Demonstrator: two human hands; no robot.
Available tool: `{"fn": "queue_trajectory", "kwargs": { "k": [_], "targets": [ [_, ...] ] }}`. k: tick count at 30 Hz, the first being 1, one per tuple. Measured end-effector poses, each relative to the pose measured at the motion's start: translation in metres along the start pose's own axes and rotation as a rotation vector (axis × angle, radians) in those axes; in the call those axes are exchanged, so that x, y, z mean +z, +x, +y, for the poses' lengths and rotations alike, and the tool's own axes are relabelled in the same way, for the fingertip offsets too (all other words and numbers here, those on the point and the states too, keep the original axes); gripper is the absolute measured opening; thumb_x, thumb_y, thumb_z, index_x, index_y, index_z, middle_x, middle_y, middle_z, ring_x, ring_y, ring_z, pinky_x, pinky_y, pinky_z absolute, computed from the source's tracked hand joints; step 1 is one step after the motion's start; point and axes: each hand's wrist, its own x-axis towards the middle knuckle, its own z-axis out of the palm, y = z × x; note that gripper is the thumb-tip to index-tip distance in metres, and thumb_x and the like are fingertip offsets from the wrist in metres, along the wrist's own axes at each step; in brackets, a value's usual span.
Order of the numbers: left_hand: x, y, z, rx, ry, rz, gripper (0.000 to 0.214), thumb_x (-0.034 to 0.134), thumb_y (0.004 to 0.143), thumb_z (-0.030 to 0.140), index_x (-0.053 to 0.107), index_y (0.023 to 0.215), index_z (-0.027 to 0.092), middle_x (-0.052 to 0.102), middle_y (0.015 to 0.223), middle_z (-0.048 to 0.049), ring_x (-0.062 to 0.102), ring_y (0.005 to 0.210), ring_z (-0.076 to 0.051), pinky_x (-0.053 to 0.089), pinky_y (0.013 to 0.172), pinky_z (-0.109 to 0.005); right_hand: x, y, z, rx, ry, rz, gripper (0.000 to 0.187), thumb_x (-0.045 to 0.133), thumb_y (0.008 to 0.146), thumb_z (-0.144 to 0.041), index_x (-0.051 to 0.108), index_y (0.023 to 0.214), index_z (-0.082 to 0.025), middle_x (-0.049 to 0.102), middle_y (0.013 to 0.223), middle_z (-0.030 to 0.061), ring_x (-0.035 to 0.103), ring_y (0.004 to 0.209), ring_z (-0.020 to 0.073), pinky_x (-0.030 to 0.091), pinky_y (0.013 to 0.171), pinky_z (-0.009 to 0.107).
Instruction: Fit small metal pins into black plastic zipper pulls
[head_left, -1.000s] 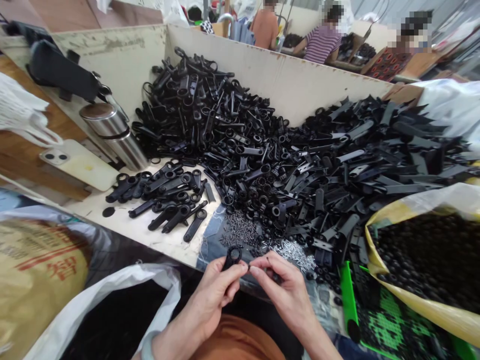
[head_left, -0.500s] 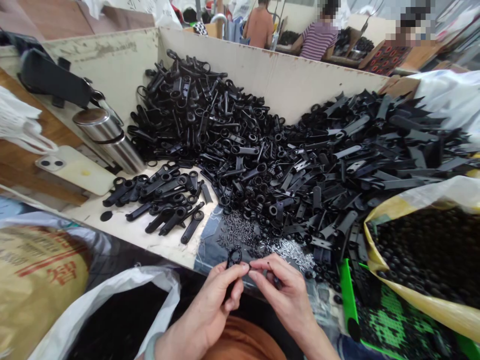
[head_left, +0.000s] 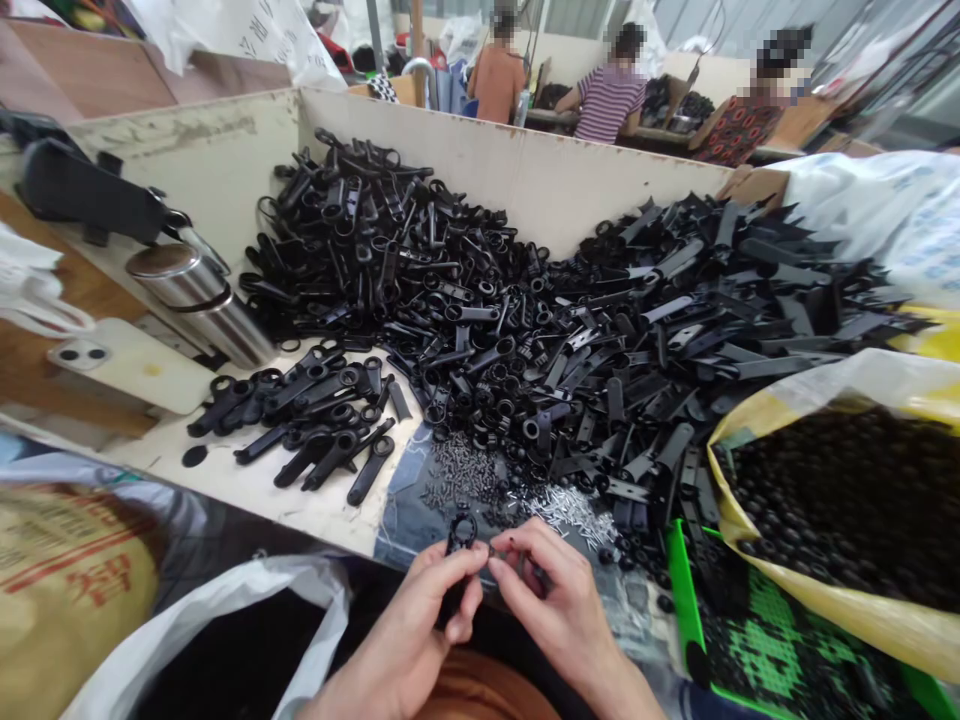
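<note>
My left hand [head_left: 420, 610] is closed around a black plastic part with a ring-shaped end [head_left: 462, 530], which sticks up past the thumb. Close beside it, my right hand [head_left: 559, 590] pinches a tiny dark piece [head_left: 491, 551] between thumb and forefinger, against or very near the left thumb. What that piece is, I cannot make out. Just beyond the hands lie a heap of small dark screws [head_left: 461, 470] and a scatter of silver pins [head_left: 574, 512]. Similar black ring-ended parts [head_left: 371, 470] lie in a group on the pale board to the left.
A large pile of black plastic parts [head_left: 390, 250] fills the walled bench. A steel flask [head_left: 202, 300] and a phone [head_left: 135, 362] stand left. On the right are a green basket [head_left: 684, 590] and a yellow-edged sack [head_left: 724, 480]. A white sack [head_left: 330, 590] sits front left. Several people work behind.
The camera view has shifted slightly, so the bench appears a little further left and lower. Both hands stay together around the black part, with only small finger movement.
</note>
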Motion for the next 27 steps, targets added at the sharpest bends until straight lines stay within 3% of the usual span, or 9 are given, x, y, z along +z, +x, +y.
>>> {"fn": "queue_trajectory", "kwargs": {
  "k": [5,9,11,16,21,27],
  "targets": [
    [-0.001,-0.006,0.008,0.007,0.106,-0.13,0.023,0.07,0.07,0.023,0.068,0.091,0.015,0.061,0.061,0.0016,0.042,0.052,-0.009,0.032,0.053,-0.023,-0.001,0.004,-0.001,0.096,0.029,0.034,0.005,0.064,0.092,-0.02,0.069,0.091,-0.019,0.058,0.074,-0.0013,0.052,0.056,0.0119,0.04,0.048,0.022],
    [-0.001,-0.01,0.01,0.039,0.153,-0.225,0.028,0.07,0.079,0.026,0.068,0.104,0.014,0.064,0.067,-0.001,0.048,0.059,-0.011,0.036,0.057,-0.023,-0.002,0.006,-0.002,0.105,0.047,0.054,0.005,0.064,0.09,-0.02,0.068,0.087,-0.019,0.054,0.071,-0.0029,0.048,0.053,0.011,0.038,0.046,0.022],
    [-0.002,-0.009,0.008,0.039,0.168,-0.205,0.04,0.074,0.079,0.026,0.065,0.116,0.014,0.065,0.073,-0.0011,0.05,0.064,-0.012,0.037,0.058,-0.023,-0.002,0.007,-0.004,0.062,0.023,0.038,0.004,0.065,0.09,-0.02,0.069,0.09,-0.019,0.056,0.072,-0.0022,0.049,0.054,0.0113,0.038,0.047,0.022],
    [-0.01,-0.007,-0.002,0.0,0.207,-0.023,0.077,0.08,0.074,0.027,0.048,0.144,0.021,0.067,0.108,-0.0043,0.053,0.068,-0.011,0.044,0.068,-0.028,-0.001,0.012,-0.005,-0.076,-0.072,-0.032,0.009,0.063,0.094,-0.021,0.069,0.099,-0.019,0.059,0.076,-0.0002,0.053,0.06,0.0137,0.041,0.055,0.026],
    [-0.012,-0.009,0.001,0.102,0.35,-0.134,0.062,0.07,0.074,0.021,0.06,0.135,0.021,0.064,0.079,0.0022,0.051,0.069,-0.014,0.042,0.07,-0.027,-0.001,0.014,-0.003,-0.055,-0.088,-0.052,0.007,0.063,0.095,-0.02,0.069,0.099,-0.02,0.06,0.077,-0.0007,0.053,0.061,0.0139,0.041,0.056,0.025],
    [0.002,-0.015,0.015,0.195,0.39,-0.137,0.034,0.063,0.07,0.016,0.074,0.1,0.024,0.071,0.117,-0.0043,0.056,0.111,-0.025,0.046,0.092,-0.032,0.002,0.009,-0.004,0.016,-0.059,-0.04,0.006,0.062,0.096,-0.019,0.068,0.097,-0.02,0.063,0.075,-0.0013,0.051,0.055,0.0125,0.04,0.052,0.024]
  ]
}}
